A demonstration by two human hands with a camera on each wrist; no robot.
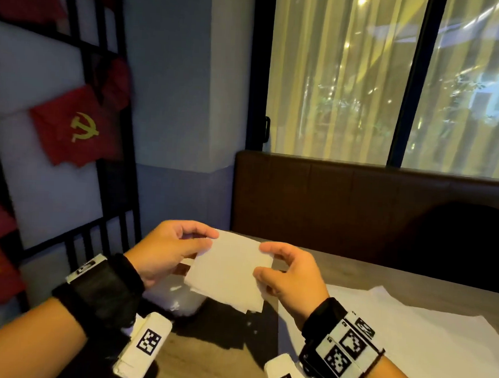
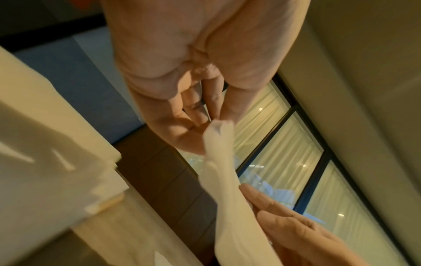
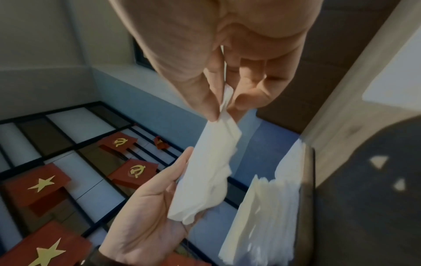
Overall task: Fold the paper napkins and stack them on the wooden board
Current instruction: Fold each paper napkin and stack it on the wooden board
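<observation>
Both hands hold one white folded napkin (image 1: pixel 229 270) in the air above the table. My left hand (image 1: pixel 211 239) pinches its far left corner between thumb and fingers. My right hand (image 1: pixel 262 260) pinches its right edge the same way. The left wrist view shows the napkin (image 2: pixel 225 180) edge-on, with the left hand (image 2: pixel 218 121) nipping its end. In the right wrist view the right hand (image 3: pixel 224 109) nips the napkin (image 3: pixel 209 176). A stack of folded napkins (image 3: pixel 262 212) lies below on a dark-edged surface; I cannot tell whether that is the wooden board.
Large white sheets (image 1: pixel 422 342) lie spread on the wooden table (image 1: pixel 204 360) at the right. A shiny plastic-wrapped pack (image 1: pixel 179 299) sits under the left hand. A brown padded bench back (image 1: pixel 357 209) and a dark chair (image 1: pixel 470 249) stand behind. Red flags (image 1: pixel 69 127) hang at the left.
</observation>
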